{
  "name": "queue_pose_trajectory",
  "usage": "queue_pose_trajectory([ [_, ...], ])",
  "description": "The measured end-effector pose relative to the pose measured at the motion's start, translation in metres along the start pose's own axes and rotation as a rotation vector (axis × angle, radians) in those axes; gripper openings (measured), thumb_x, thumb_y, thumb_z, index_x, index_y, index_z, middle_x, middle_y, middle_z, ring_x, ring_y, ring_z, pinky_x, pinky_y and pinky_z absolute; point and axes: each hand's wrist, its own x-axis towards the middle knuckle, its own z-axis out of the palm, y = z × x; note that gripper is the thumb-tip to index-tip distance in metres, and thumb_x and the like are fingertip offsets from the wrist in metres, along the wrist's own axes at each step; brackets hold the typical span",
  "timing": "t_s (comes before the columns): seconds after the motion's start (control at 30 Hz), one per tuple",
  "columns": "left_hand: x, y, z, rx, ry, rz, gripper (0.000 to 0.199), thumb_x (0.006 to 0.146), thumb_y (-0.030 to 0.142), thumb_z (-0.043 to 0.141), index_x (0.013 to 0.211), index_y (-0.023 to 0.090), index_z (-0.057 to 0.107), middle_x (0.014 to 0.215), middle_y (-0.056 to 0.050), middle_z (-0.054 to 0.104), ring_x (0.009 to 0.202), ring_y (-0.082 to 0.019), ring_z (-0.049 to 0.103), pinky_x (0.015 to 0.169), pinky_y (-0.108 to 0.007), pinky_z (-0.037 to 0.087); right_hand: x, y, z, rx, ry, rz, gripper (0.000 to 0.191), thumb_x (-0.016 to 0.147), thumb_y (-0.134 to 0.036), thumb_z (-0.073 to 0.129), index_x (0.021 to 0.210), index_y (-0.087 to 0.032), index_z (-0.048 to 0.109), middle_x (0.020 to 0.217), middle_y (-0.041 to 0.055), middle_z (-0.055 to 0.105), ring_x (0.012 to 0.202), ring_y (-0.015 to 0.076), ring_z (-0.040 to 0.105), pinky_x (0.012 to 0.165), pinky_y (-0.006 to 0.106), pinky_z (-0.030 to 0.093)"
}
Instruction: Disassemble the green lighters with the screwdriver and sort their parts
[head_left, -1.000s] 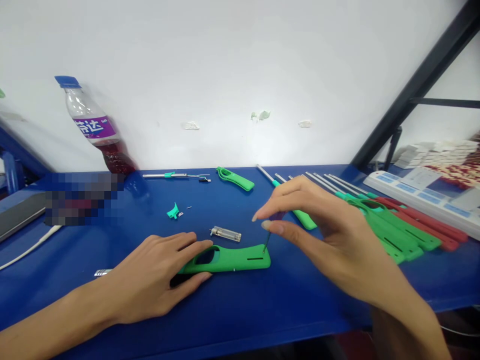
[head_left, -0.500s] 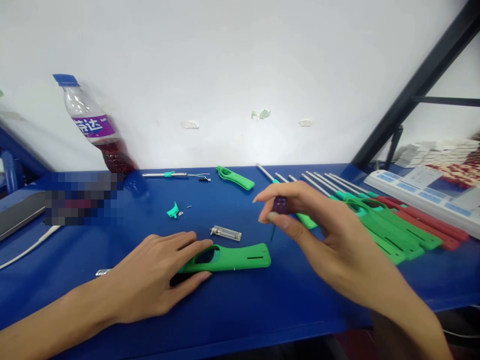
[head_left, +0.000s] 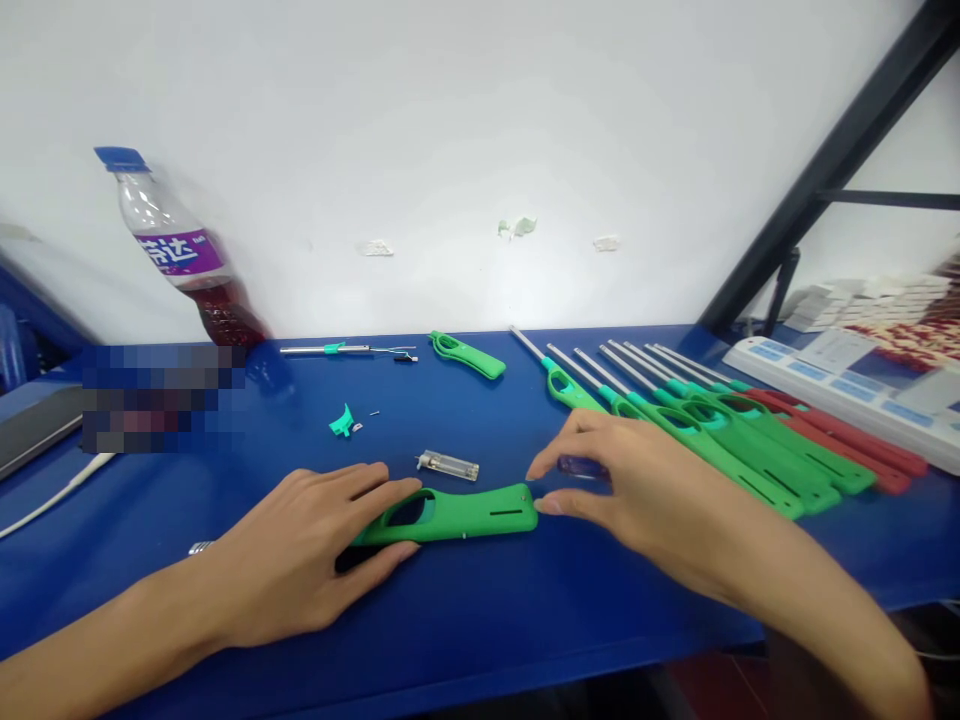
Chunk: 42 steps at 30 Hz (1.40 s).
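A green long-nosed lighter (head_left: 472, 512) lies across the blue table, its handle end pointing right. My left hand (head_left: 300, 560) grips its front part, fingers along the far side and thumb on the near side. The metal tip (head_left: 201, 548) pokes out left of the wrist. My right hand (head_left: 622, 475) is at the handle end, thumb and forefinger apart. In the gap behind those fingers, a dark purple screwdriver handle (head_left: 581, 467) appears to lie on the table; its shaft is hidden. Just beyond the lighter rests a clear fuel tank (head_left: 448, 466).
At the back lie a metal tube with wires (head_left: 349, 350) and a green casing half (head_left: 469, 356). A teal trigger (head_left: 343, 421) sits near tiny parts. Several green and red lighters (head_left: 817, 455) fill the right, beside a white power strip (head_left: 840, 385). A bottle (head_left: 180, 250) leans left.
My right hand has come down and left to the lighter's handle end. Its fingers have parted from the screwdriver, which was upright in them. My left hand keeps its hold.
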Motion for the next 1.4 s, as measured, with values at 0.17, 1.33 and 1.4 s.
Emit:
queue_pose_trajectory([
  [0.17,0.001,-0.001,0.0,0.003,-0.001,0.001,0.038,0.109,0.042,0.051,0.142,0.027,0.063,0.1,-0.002,0.071,0.079,-0.019,0.072,0.069,-0.032,0.049,0.007,0.009,0.006,0.02,-0.064,-0.047,0.01,0.096,-0.032,0.073,0.103,-0.032,0.08,0.11,0.0031,0.075,0.1,0.0248,0.073,0.082,0.037,0.055],
  [1.33,0.001,-0.002,0.001,0.013,0.019,0.023,0.038,0.111,0.044,0.048,0.143,0.027,0.06,0.1,-0.001,0.07,0.076,-0.019,0.071,0.067,-0.033,0.048,0.007,0.002,0.008,0.093,-0.207,0.123,0.008,0.102,-0.037,0.069,0.097,-0.032,0.073,0.108,-0.0049,0.072,0.1,0.0187,0.066,0.088,0.034,0.045],
  [1.4,0.001,-0.002,0.001,0.013,0.023,0.023,0.038,0.111,0.045,0.048,0.143,0.027,0.06,0.101,-0.002,0.07,0.077,-0.019,0.072,0.067,-0.033,0.048,0.008,0.002,0.007,0.087,-0.221,0.121,0.01,0.101,-0.037,0.069,0.094,-0.032,0.074,0.106,-0.0049,0.072,0.098,0.0187,0.066,0.087,0.034,0.045],
])
